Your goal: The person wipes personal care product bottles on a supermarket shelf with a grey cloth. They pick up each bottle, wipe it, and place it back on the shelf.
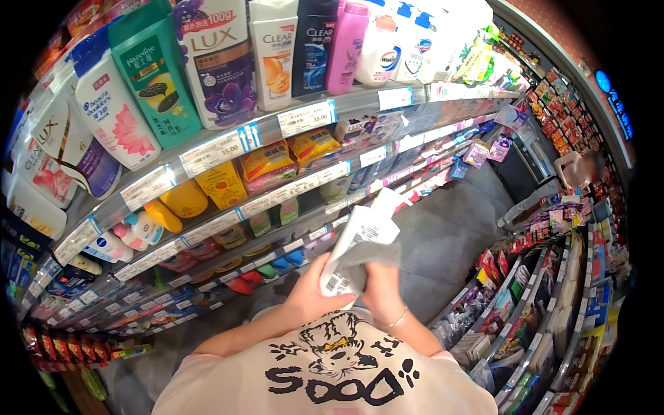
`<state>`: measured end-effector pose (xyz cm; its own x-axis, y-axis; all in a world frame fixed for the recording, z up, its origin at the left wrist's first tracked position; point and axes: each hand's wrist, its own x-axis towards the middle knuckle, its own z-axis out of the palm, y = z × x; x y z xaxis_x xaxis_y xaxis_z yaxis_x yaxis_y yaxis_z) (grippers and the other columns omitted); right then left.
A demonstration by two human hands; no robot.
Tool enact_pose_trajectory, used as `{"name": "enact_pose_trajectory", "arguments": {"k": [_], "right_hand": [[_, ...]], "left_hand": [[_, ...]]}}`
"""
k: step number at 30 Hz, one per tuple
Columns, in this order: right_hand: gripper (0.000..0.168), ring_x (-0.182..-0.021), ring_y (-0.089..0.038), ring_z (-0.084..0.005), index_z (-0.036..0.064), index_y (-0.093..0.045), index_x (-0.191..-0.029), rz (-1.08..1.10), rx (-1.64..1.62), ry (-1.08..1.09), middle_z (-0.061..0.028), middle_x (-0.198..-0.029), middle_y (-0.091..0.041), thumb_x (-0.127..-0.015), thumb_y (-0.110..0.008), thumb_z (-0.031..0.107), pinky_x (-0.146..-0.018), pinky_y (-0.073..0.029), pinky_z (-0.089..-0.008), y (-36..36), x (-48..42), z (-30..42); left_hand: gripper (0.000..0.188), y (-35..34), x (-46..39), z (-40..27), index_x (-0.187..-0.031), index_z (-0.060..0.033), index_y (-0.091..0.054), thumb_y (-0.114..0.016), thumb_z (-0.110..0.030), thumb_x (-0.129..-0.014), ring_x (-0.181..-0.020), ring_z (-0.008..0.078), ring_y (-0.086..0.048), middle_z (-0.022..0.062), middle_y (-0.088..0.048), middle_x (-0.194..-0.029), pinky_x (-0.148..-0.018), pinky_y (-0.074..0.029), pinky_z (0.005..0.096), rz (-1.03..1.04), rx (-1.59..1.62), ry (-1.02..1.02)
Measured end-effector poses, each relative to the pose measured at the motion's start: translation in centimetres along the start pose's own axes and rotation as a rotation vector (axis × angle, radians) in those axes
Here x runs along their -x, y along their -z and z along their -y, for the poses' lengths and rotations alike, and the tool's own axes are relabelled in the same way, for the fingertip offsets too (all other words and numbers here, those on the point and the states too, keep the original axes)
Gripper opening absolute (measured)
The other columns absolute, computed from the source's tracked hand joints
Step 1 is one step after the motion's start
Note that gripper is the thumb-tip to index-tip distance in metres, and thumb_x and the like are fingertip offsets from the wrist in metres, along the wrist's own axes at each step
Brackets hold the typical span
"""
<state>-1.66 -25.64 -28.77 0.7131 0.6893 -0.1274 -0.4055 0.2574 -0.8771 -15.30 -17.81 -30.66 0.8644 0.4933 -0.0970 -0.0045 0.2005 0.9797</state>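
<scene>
A white pump bottle [381, 225] leans in front of my chest, its pump end pointing up and away. It bears a printed label with small writing. My left hand [314, 290] is wrapped around its lower end, with the thumb across the near side. My right hand [381, 285], with a thin bracelet at the wrist, grips a grey cloth [373, 257]. That cloth lies across the bottle's middle and covers part of it. The fingers of my right hand are partly hidden behind the cloth.
Shampoo bottles [215, 67] line the upper shelf ahead, with price tags [308, 119] along its edge. Soap packs [267, 163] sit lower. Display racks [519, 311] stand at my right. Beyond the grey tiled floor [441, 228], a person [576, 168] is at the far right.
</scene>
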Motion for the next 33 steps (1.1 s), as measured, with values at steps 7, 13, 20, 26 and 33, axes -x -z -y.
{"name": "enact_pose_trajectory", "arguments": {"k": [7, 13, 20, 26, 33], "right_hand": [[0.030, -0.094, -0.066, -0.0204, 0.001, -0.055, -0.119, -0.005, -0.326, -0.022, -0.0096, -0.109, -0.065, -0.090, -0.058, 0.008, -0.081, -0.056, -0.0342, -0.9, -0.5, -0.5], [0.050, -0.104, -0.062, -0.0169, 0.004, -0.048, -0.128, 0.200, 0.094, 0.081, -0.0069, -0.119, -0.061, -0.083, -0.071, 0.006, -0.088, -0.054, -0.0331, -5.4, 5.0, -7.6], [0.045, -0.105, -0.062, -0.0137, 0.004, -0.053, -0.126, 0.263, -0.211, -0.096, -0.0061, -0.117, -0.062, -0.086, -0.072, 0.010, -0.090, -0.053, -0.0303, -12.2, 7.6, -6.7], [0.038, -0.100, -0.064, -0.0148, 0.006, -0.052, -0.130, 0.145, -0.363, -0.391, -0.0040, -0.116, -0.064, -0.100, -0.053, 0.029, -0.086, -0.054, -0.0275, -16.9, 13.3, -10.1], [0.039, -0.103, -0.063, -0.0190, 0.002, -0.053, -0.128, 0.280, 0.159, -0.051, -0.0089, -0.117, -0.062, -0.095, -0.060, 0.021, -0.087, -0.053, -0.0325, -16.7, 14.9, -16.3]], "left_hand": [[0.048, 0.2, 1.9, 2.4, -0.141, -0.0032, -0.031, -0.053, -0.013, -0.099, -0.115, 0.0148, -0.051, 0.0084, -0.050, -0.127, -0.096, -0.043, 0.0295, -0.017, 0.641, -0.008], [0.076, 5.2, 3.6, 0.7, -0.136, -0.0053, -0.026, -0.064, -0.052, -0.090, -0.111, 0.0190, -0.048, 0.0130, -0.048, -0.122, -0.094, -0.040, 0.0338, -0.129, 0.233, -0.419], [0.051, 13.8, 6.9, -3.6, -0.119, 0.0003, -0.047, -0.071, -0.023, -0.081, -0.112, 0.0331, -0.042, 0.0197, -0.040, -0.116, -0.099, -0.036, 0.0419, -0.171, -0.517, -0.516], [0.078, 17.7, 8.6, -5.5, -0.131, -0.0012, -0.047, -0.077, -0.047, -0.076, -0.114, 0.0236, -0.057, 0.0150, -0.059, -0.120, -0.099, -0.045, 0.0365, 0.283, 0.554, 0.030], [0.078, 20.1, 11.9, -6.7, -0.131, -0.0027, -0.038, -0.084, -0.014, -0.069, -0.103, 0.0193, -0.060, 0.0118, -0.059, -0.113, -0.088, -0.052, 0.0351, 0.046, 0.395, -0.269]]}}
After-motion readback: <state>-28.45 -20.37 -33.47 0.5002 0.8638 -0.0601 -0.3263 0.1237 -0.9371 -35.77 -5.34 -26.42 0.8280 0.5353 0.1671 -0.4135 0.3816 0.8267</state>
